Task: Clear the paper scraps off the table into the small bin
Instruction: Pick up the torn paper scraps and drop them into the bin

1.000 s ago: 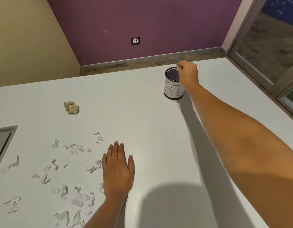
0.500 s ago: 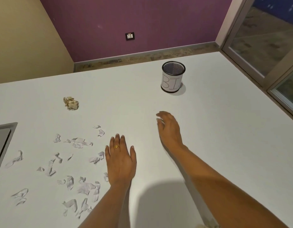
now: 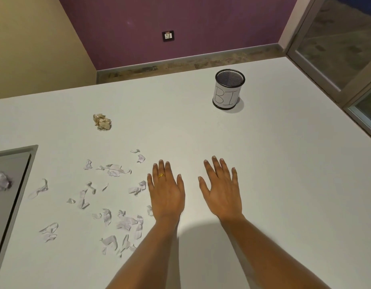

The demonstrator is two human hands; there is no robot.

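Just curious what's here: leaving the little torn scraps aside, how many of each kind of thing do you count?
Crumpled paper balls: 2, a tan ball and a pale ball at the far left
Mesh bin: 1
Hands: 2, left hand and right hand, both open
Gold ring: 1
Total: 6

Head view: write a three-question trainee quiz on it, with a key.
1. True or false: the left hand and the right hand are both open, palms down, holding nothing.
2. The small bin is: A) tipped over; B) upright, beyond the right hand; C) among the scraps.
3. Fill in: the white paper scraps lie to the ___ of the left hand.
Key: 1 true; 2 B; 3 left.
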